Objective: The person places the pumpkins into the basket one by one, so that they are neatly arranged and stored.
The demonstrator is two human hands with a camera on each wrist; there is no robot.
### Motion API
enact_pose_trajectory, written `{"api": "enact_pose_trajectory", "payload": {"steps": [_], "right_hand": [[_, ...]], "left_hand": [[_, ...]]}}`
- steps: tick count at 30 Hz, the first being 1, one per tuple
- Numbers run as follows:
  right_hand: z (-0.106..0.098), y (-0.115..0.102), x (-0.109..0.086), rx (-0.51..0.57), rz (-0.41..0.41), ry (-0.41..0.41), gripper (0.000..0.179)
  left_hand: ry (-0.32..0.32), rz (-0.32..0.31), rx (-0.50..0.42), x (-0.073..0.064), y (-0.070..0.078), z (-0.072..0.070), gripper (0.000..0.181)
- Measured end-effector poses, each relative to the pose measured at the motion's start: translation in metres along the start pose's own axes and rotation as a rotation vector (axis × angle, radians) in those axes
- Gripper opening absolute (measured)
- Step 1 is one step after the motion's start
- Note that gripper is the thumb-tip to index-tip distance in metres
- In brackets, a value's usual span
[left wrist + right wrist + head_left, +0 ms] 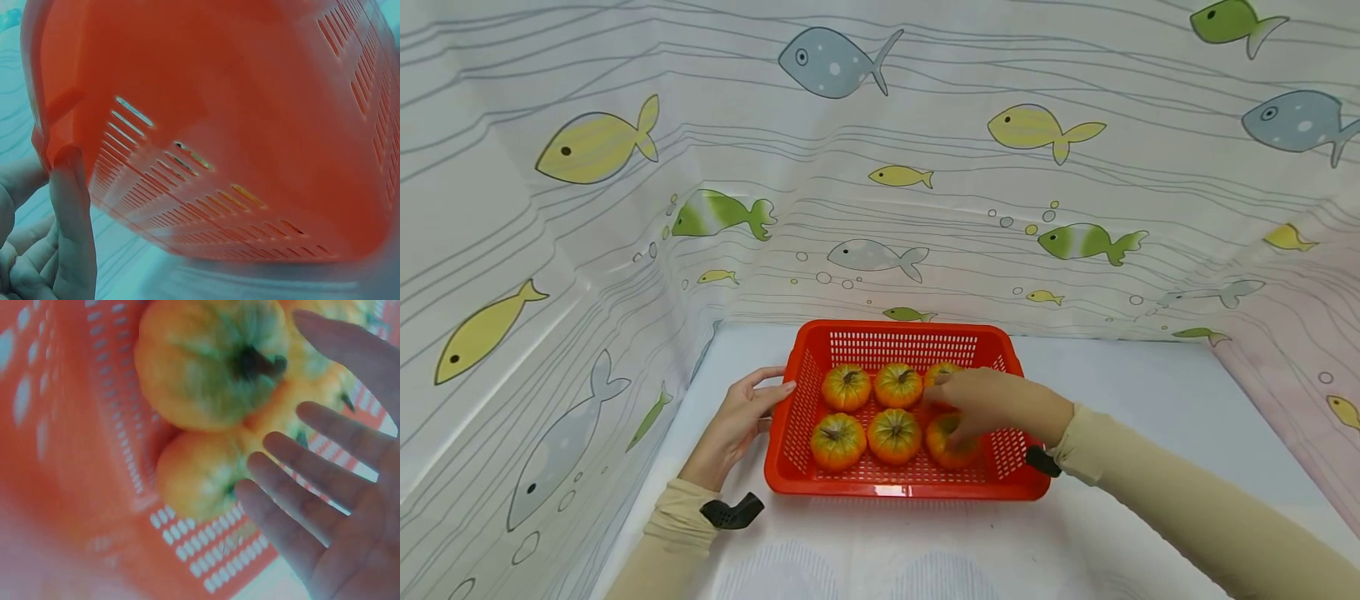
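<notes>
A red plastic basket (895, 490) with slotted walls holds several small orange pumpkins (894, 436) with green-tinged tops, set in two rows. My left hand (736, 427) grips the basket's left rim. In the left wrist view a finger (74, 219) of that hand comes up under the rim from outside. Over the right end of the basket is my right hand (1000, 404), partly covering the back right pumpkin (942, 372) and the front right pumpkin (946, 450). Its fingers (312, 462) are straight and spread in the right wrist view, with nothing held between them.
The basket stands on a white table (1112, 400), close to the back wall. A white curtain (955, 92) printed with fish and wavy lines surrounds the table at the back and sides. A black wrist device (732, 511) sits at the left cuff.
</notes>
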State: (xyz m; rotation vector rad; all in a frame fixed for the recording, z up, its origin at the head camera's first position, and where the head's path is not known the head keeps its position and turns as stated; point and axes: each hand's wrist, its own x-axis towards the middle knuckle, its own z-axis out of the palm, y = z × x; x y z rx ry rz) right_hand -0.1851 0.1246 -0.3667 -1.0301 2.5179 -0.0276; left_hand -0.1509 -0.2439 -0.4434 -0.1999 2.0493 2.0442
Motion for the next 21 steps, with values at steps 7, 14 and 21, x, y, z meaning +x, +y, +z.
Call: {"api": "enact_pose_trajectory", "payload": {"steps": [7, 14, 21], "right_hand": [[0.002, 0.034, -0.034, 0.104, 0.046, 0.166, 0.067], [0.031, 0.061, -0.069, 0.13, 0.144, 0.341, 0.072], [0.068, 0.085, -0.091, 0.153, 0.233, 0.431, 0.075]], "left_hand": [[0.063, 0.073, 0.21, -0.002, 0.002, 0.0, 0.066], [0.087, 0.423, 0.719, -0.003, 0.003, -0.009, 0.061], [0.1, 0.492, 1.117, -0.015, 0.002, -0.029, 0.067]]}}
